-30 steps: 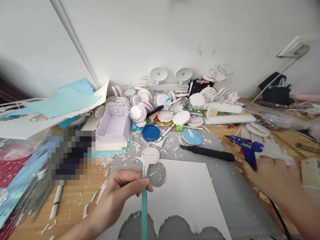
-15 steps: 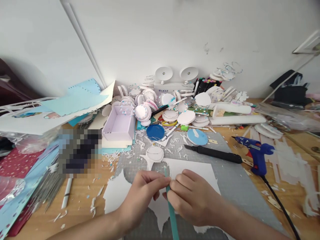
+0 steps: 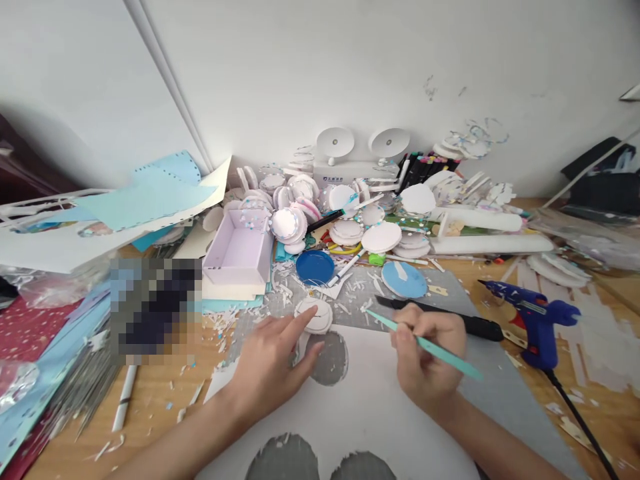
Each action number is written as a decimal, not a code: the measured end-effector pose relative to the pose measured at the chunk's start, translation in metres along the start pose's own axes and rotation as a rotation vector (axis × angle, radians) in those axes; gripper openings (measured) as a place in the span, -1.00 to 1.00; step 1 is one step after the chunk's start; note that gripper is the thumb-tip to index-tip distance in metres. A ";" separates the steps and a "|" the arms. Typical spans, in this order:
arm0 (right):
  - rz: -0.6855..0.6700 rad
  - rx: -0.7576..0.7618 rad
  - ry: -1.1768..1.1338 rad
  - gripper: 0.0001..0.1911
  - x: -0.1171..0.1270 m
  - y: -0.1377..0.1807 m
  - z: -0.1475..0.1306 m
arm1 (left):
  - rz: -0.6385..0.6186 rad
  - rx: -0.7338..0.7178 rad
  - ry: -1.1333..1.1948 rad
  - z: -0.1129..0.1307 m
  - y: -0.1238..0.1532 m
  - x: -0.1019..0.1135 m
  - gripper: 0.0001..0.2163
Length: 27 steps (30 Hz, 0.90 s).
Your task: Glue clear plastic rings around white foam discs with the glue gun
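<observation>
My left hand point(image 3: 277, 357) lies open, fingers stretched, over the edge of a white sheet point(image 3: 375, 407) with round holes cut in it. Its index finger touches a small white round disc point(image 3: 320, 323) that carries a thin curved line. In my right hand point(image 3: 433, 353), a slim teal pointed tool point(image 3: 447, 357) is gripped like a pen, its tip pointing left towards the disc but apart from it. Whether the tool has one arm or two cannot be made out. Behind this hand lies a black utility knife point(image 3: 483, 327), partly hidden.
A grey cutting mat point(image 3: 505, 400) bears scraps, a blue round lid point(image 3: 315, 267) and a light blue disc point(image 3: 404, 280). At right is a blue glue gun point(image 3: 535, 317) with its cord. A lilac box point(image 3: 237, 250) and several white discs point(image 3: 383, 237) stand behind.
My hands have parted. The left opened and reached forward onto the disc; the right moved right with the teal tool, now slanted. The white sheet has shifted, and its holes show more.
</observation>
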State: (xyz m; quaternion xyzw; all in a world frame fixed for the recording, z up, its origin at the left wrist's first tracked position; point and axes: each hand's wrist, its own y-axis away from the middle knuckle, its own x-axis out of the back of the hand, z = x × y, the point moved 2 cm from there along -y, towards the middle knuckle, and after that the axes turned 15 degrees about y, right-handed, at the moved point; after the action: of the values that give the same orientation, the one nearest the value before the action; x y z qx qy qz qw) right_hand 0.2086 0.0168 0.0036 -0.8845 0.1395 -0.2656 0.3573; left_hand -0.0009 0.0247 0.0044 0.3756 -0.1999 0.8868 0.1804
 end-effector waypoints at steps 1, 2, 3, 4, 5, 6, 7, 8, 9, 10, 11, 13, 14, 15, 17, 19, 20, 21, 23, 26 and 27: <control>0.040 -0.062 -0.041 -0.77 0.000 0.000 0.003 | -0.031 -0.014 -0.016 -0.002 -0.001 -0.002 -0.67; 0.073 -0.129 -0.093 -0.80 0.000 0.000 0.005 | -0.051 -0.021 -0.020 -0.004 -0.002 -0.003 -0.72; 0.098 -0.198 -0.152 -0.82 0.000 0.000 0.008 | -0.062 -0.019 -0.010 -0.006 -0.003 -0.003 -0.77; 0.114 -0.263 -0.209 -0.83 0.000 0.000 0.010 | -0.063 -0.008 0.015 -0.007 -0.003 -0.003 -0.80; 0.121 -0.317 -0.258 -0.83 0.000 0.000 0.012 | -0.053 0.010 0.050 -0.008 -0.004 -0.002 -0.81; 0.123 -0.356 -0.292 -0.82 0.000 0.001 0.014 | -0.037 0.028 0.090 -0.010 -0.004 -0.001 -0.79; 0.122 -0.389 -0.318 -0.81 0.000 0.001 0.016 | -0.022 0.041 0.131 -0.011 -0.004 0.001 -0.76; 0.117 -0.417 -0.339 -0.81 0.001 0.001 0.017 | -0.013 0.053 0.166 -0.012 -0.004 0.002 -0.74; 0.108 -0.441 -0.355 -0.81 0.001 0.002 0.018 | -0.018 0.062 0.195 -0.014 -0.003 0.004 -0.72; 0.099 -0.460 -0.366 -0.81 0.001 0.003 0.019 | -0.035 0.068 0.216 -0.014 -0.003 0.005 -0.71; 0.087 -0.474 -0.374 -0.82 0.000 0.004 0.019 | -0.061 0.070 0.231 -0.015 -0.002 0.006 -0.68; 0.062 -0.479 -0.389 -0.83 -0.001 0.006 0.019 | -0.120 0.070 0.247 -0.016 -0.001 0.008 -0.60; 0.048 -0.477 -0.400 -0.83 -0.002 0.007 0.018 | -0.144 0.066 0.253 -0.016 -0.001 0.008 -0.57; 0.032 -0.475 -0.412 -0.83 -0.004 0.008 0.017 | -0.159 0.065 0.259 -0.017 0.000 0.009 -0.57; 0.001 -0.479 -0.431 -0.83 -0.006 0.010 0.015 | -0.159 0.081 0.273 -0.017 0.000 0.009 -0.62; -0.028 -0.489 -0.443 -0.83 -0.007 0.011 0.011 | -0.131 0.112 0.310 -0.017 0.001 0.009 -0.67; -0.043 -0.492 -0.446 -0.84 -0.008 0.012 0.009 | -0.112 0.126 0.352 -0.016 0.001 0.010 -0.67; -0.058 -0.492 -0.452 -0.84 -0.009 0.014 0.007 | -0.092 0.136 0.412 -0.015 0.002 0.010 -0.66; -0.090 -0.474 -0.470 -0.84 -0.010 0.017 0.002 | -0.064 0.141 0.574 -0.012 0.003 0.012 -0.58; -0.140 -0.424 -0.505 -0.85 -0.012 0.024 -0.007 | -0.072 0.136 0.737 -0.006 0.005 0.014 -0.39; -0.157 -0.410 -0.515 -0.86 -0.012 0.026 -0.009 | -0.083 0.131 0.741 -0.004 0.005 0.014 -0.35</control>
State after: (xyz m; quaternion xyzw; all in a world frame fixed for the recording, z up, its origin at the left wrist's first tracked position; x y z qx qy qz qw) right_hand 0.1918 -0.0016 -0.0138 -0.9841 0.0268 -0.0264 0.1738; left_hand -0.0149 0.0243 0.0114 0.0477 -0.0484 0.9654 0.2518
